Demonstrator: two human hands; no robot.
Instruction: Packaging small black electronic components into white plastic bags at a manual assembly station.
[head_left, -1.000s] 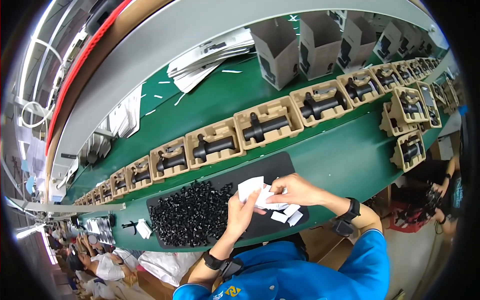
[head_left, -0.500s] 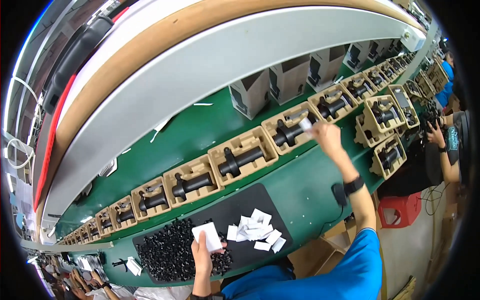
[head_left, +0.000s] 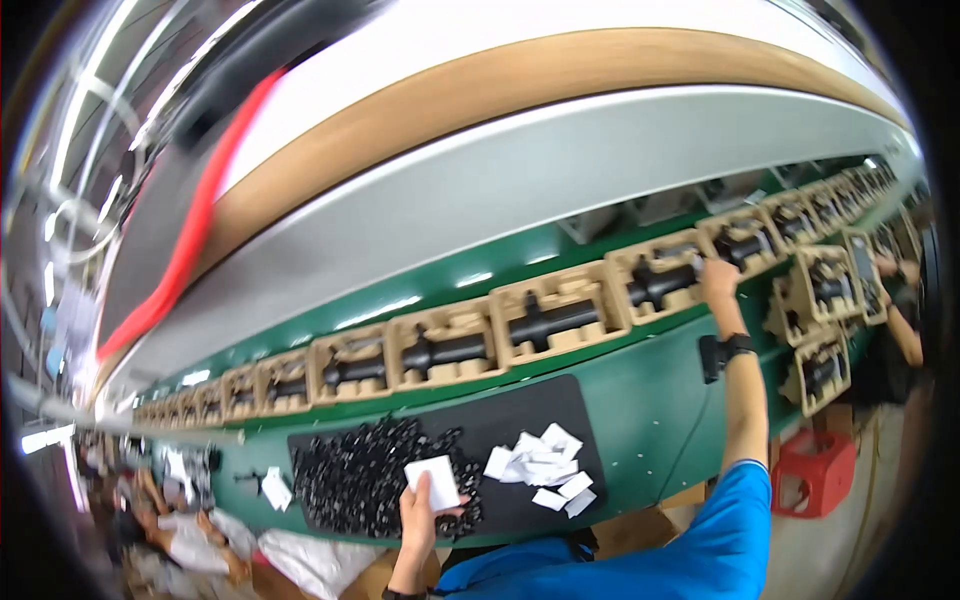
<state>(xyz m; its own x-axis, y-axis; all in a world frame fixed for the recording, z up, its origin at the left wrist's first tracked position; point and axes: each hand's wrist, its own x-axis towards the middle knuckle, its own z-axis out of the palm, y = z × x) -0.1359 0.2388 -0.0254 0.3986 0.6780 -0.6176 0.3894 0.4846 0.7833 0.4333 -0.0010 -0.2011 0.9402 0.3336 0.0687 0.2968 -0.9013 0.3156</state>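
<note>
The step in hand appears to be placing a white paper slip by a tray. The left hand (head_left: 416, 512), near six o'clock in the view, has its grip closed on a white paper stack (head_left: 433, 481), thumb on top. The right hand (head_left: 720, 282), at two o'clock from it, is at the right end of a moulded pulp tray (head_left: 648, 314) with a black tubular device (head_left: 655, 286); something pale shows by its fingers, but whether its grip holds anything I cannot tell. Loose white slips (head_left: 540, 463) lie on the black mat (head_left: 545, 402), between two and three o'clock of the left hand. The next move probably calls for a release inside the tray's rim, stack steady.
</note>
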